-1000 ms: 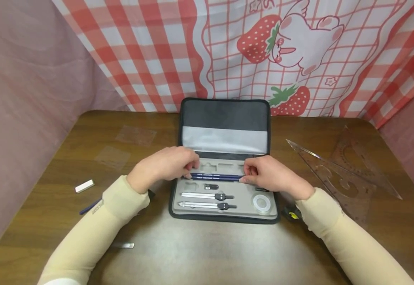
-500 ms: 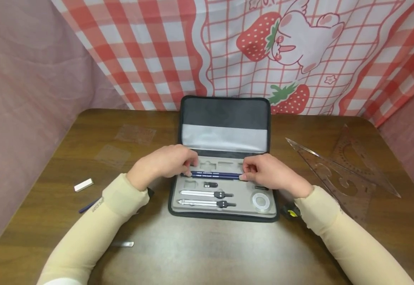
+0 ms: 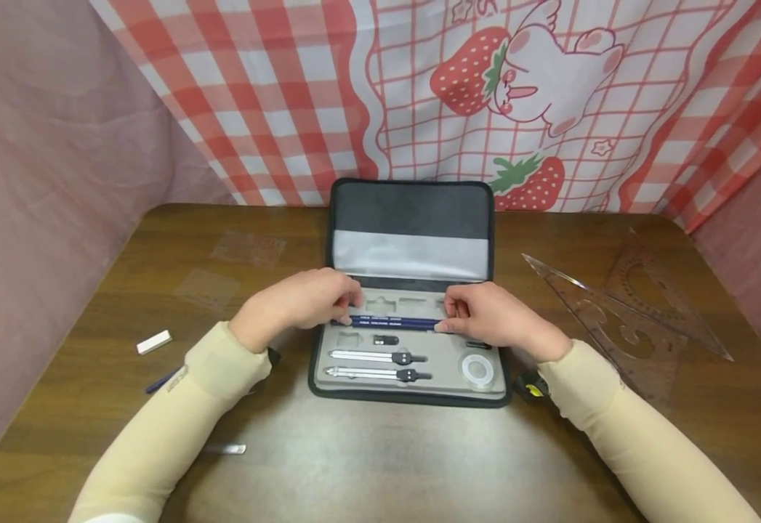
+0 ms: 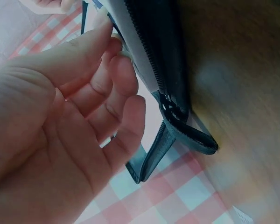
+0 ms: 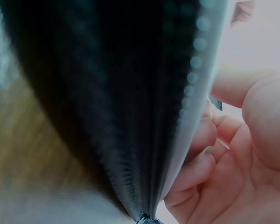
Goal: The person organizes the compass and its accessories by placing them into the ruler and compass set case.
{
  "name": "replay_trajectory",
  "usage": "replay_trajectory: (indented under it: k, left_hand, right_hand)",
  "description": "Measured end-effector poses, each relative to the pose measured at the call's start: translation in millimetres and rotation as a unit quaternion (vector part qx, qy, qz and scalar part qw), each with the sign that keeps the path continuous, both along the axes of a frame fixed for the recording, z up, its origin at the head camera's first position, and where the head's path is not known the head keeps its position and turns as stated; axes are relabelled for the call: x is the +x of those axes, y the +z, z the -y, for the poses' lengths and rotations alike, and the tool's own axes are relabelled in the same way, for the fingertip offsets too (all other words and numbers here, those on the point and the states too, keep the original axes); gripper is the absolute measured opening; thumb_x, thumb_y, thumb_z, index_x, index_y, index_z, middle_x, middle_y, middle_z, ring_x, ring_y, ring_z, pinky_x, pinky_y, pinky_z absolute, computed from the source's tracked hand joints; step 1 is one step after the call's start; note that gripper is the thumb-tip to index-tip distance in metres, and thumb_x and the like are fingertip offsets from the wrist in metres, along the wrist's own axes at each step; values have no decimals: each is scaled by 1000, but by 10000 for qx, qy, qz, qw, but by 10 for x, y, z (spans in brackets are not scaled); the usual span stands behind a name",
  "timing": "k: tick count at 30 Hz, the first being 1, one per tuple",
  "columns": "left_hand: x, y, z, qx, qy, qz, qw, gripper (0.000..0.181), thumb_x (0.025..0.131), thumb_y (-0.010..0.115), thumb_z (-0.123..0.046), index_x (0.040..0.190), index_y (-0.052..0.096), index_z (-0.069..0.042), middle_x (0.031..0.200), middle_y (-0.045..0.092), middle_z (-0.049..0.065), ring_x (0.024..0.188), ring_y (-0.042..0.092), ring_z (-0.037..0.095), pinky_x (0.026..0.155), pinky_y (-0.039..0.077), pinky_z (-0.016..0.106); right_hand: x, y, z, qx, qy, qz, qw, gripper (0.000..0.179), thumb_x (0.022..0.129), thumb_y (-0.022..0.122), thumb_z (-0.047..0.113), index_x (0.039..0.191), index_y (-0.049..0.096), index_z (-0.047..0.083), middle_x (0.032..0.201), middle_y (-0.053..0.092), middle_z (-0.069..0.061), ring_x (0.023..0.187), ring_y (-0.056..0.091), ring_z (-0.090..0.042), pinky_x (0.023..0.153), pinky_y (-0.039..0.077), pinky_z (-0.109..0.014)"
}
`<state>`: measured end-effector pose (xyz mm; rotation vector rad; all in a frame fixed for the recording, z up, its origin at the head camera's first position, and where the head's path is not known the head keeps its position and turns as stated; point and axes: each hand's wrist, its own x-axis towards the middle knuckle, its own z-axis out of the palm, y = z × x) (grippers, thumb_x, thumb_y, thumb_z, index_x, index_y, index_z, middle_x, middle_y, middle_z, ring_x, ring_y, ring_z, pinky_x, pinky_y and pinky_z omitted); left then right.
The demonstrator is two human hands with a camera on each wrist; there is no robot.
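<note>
Two dark blue pencils [image 3: 393, 321] with white lettering lie side by side across the grey insert of an open black zippered case [image 3: 413, 401]. My left hand [image 3: 302, 299] pinches their left ends, and my right hand [image 3: 493, 316] pinches their right ends between thumb and fingers. In front of the pencils, the insert holds two silver compasses [image 3: 367, 356], a small black piece [image 3: 385, 340] and a round clear container [image 3: 477, 371]. Behind them are bare recesses. In the left wrist view, curled fingers [image 4: 123, 77] sit at the zipper edge; the case's side hides much of the right wrist view.
A white eraser [image 3: 154, 342], a blue pen-like stick [image 3: 163, 380] and a silver strip [image 3: 226, 449] lie left. Clear set squares [image 3: 629, 334] lie right, and a black-and-yellow item [image 3: 532, 388] is beside the right wrist. A checkered curtain [image 3: 275, 109] hangs behind the table.
</note>
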<state>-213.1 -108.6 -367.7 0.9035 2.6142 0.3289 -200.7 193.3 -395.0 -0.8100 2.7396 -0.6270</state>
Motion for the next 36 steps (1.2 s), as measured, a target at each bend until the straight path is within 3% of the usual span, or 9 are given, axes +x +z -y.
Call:
replay_trajectory:
  k: [4,9,14,18,22,26,31,36]
  left_hand:
    - [20,55,141,245,-126,-326,9991,13,91,74,-17,103,70,-15,84,61,-2,76,56,15,70,48,31]
    - [42,171,547,199,94,-553,9982,5,92,74,-16,94,70,-15,85,63,-3,75,56,15,69,49,33]
    - [100,203,1005,-431,169,-385,9982,20,90,75,-22,78,61,-17,70,53,-6,64,49,12,62,43,33]
    - [163,174,1210,-624,317,4,9976,24,90,75,-29,76,59,-18,69,51,-6,61,46,11,59,40,32]
    - [207,100,1280,-737,389,357,9959,24,88,77,-29,77,59,-16,72,53,-5,65,47,12,61,41,31]
    - [226,33,1274,-844,453,483,9942,22,91,74,-23,78,58,-16,72,52,-4,65,47,12,61,41,31]
    - [244,33,1245,-895,486,280,9944,21,95,68,-18,78,57,-17,73,51,-4,65,48,13,61,41,32]
    - [231,110,1101,-620,329,-39,9975,14,98,63,-14,87,55,-15,74,51,-4,66,48,13,62,42,34]
  right_hand:
    - [5,-4,11,35,-57,-11,10000,28,88,78,32,78,56,18,61,48,5,55,45,-12,55,35,-30]
    - [4,-15,16,50,-99,0,9999,28,88,78,33,78,56,18,61,48,5,56,45,-12,56,35,-30]
    - [6,-16,20,39,-83,4,10000,28,88,77,33,78,56,18,61,48,5,56,45,-12,56,35,-30]
    - [10,-9,19,11,-69,1,10000,27,88,77,33,78,56,18,61,48,5,56,45,-12,56,35,-30]
    - [11,-7,15,12,-59,-8,10000,28,88,77,33,78,56,18,61,47,6,55,45,-12,56,35,-30]
    - [13,-14,10,2,-43,-26,10000,28,88,77,33,78,56,18,61,47,6,55,45,-12,56,36,-30]
    - [12,-12,17,-11,-26,-50,10000,28,88,77,33,78,56,18,61,47,6,55,45,-12,56,36,-30]
    - [9,-2,3,32,-45,3,10000,27,89,77,32,78,56,18,61,47,5,56,45,-12,56,36,-31]
